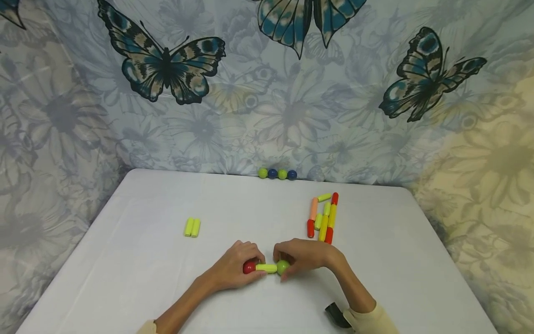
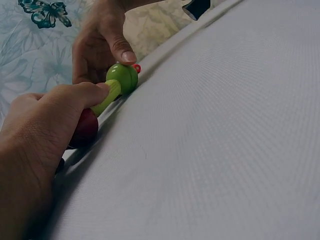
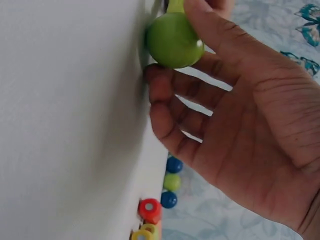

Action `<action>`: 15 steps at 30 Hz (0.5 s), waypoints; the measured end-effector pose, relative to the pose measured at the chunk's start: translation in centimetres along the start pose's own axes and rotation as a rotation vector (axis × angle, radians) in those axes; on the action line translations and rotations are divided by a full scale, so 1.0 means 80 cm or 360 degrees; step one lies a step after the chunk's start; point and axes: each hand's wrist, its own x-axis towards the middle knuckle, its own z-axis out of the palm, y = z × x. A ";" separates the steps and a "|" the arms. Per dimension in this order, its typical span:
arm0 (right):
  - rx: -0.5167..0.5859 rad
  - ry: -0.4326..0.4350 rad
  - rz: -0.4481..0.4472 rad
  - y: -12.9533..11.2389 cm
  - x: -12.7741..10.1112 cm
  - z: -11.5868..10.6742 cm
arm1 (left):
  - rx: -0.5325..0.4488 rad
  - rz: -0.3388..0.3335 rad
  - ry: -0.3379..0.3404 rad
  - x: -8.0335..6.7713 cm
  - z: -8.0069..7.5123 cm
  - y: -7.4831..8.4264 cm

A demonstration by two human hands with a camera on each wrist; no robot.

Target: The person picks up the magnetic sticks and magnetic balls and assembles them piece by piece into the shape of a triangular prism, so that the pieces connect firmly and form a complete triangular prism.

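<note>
My left hand [image 1: 233, 265] grips a red ball [image 1: 249, 266], with the thumb lying along a short yellow-green rod [image 1: 267, 268] that sticks out of it to the right. At the rod's other end is a green ball [image 1: 282, 267], which my right hand [image 1: 308, 255] holds between thumb and fingers. The three pieces form one line, low over the white table. In the left wrist view the left thumb lies over the rod, and the red ball [image 2: 86, 131] is partly hidden below the hand. The right wrist view shows the green ball [image 3: 175, 40] at the right fingertips.
Two yellow-green rods [image 1: 192, 227] lie side by side on the left of the white table [image 1: 125, 278]. Several red, yellow, orange and green rods [image 1: 324, 221] lie grouped at the right. Green and blue balls [image 1: 272, 173] line the back edge. A black object [image 1: 337, 315] is by the right sleeve.
</note>
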 end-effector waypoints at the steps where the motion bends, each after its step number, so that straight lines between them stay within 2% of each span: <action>1: 0.0000 0.0001 0.0015 0.000 -0.002 0.001 | -0.0006 0.0003 -0.0001 0.001 0.000 0.000; 4: -0.0020 0.0004 0.0047 -0.003 -0.006 0.003 | -0.0073 -0.0015 -0.0039 0.002 -0.002 0.000; 11: -0.0079 0.0017 0.0087 -0.010 -0.010 0.006 | -0.0334 -0.0067 -0.0244 -0.002 -0.018 -0.012; 15: -0.0040 0.0023 0.0156 -0.010 -0.018 -0.002 | -0.0413 -0.0060 -0.0280 -0.001 -0.023 -0.017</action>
